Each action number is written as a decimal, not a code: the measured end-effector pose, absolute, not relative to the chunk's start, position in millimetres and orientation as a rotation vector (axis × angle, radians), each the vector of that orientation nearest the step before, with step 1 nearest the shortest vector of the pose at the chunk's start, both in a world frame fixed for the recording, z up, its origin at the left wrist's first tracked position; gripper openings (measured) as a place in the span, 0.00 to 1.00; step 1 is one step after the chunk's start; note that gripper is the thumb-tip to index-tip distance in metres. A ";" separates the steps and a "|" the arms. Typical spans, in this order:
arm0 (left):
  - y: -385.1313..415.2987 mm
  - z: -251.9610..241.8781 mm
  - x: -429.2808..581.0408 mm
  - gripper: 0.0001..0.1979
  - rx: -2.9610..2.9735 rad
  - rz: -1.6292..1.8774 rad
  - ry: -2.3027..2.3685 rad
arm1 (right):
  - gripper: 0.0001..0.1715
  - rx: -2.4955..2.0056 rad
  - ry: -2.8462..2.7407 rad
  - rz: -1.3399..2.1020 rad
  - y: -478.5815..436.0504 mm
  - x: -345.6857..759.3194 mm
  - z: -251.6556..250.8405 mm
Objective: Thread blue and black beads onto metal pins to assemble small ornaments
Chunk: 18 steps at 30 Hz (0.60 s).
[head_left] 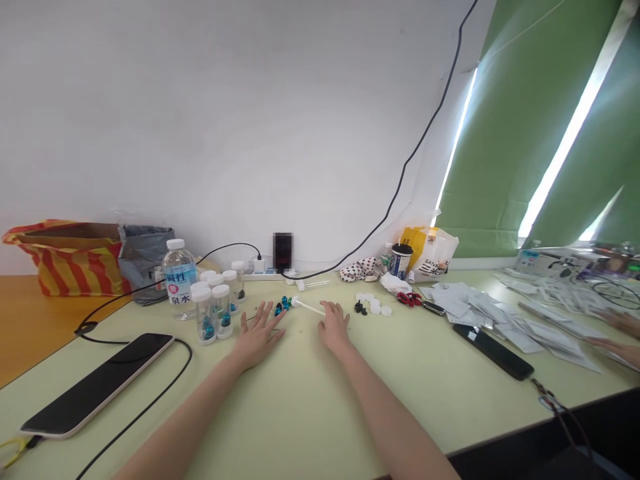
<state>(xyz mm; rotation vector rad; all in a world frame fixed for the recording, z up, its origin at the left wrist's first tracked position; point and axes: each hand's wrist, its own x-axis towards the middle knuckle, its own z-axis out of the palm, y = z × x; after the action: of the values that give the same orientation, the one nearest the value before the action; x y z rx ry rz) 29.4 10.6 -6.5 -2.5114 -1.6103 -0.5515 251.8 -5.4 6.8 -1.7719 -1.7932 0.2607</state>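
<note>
My left hand (259, 335) lies flat on the pale green table (310, 400) with its fingers spread, just short of a small heap of blue and black beads (282, 306). My right hand (334, 327) rests on the tabletop, its fingertips close to the end of a thin transparent plastic tube (309, 306). Neither hand holds anything. Left of the beads stand several transparent white-capped vials (220, 312) with blue pieces inside. Several white caps (375, 306) and small black parts (359, 307) lie to the right of my right hand.
A water bottle (179, 280) and power strip (255, 276) stand behind the vials. A dark-screened tablet (95, 385) lies at left, a phone (494, 351) at right. Paper sachets (525, 327) spread right, beside a co-worker's hands (617, 340). The table's front edge runs lower right.
</note>
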 end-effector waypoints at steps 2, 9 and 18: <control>12.0 -5.7 30.3 0.25 -2.517 -0.534 -1.644 | 0.35 -1.747 -1.813 0.237 -8.6 246.8 10.1; 19.4 -4.2 33.3 0.25 -2.550 -0.508 -1.697 | 0.29 -1.776 -1.795 0.228 -10.2 245.7 14.5; 15.7 -1.4 31.0 0.21 -2.568 -0.632 -1.685 | 0.07 -1.978 -1.619 0.374 6.7 281.2 11.7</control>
<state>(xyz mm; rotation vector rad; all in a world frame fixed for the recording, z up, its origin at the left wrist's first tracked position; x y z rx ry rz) 31.0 15.7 -1.4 -2.5682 -1.6848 -0.6322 281.2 6.7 11.7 -1.9780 -1.6190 0.3735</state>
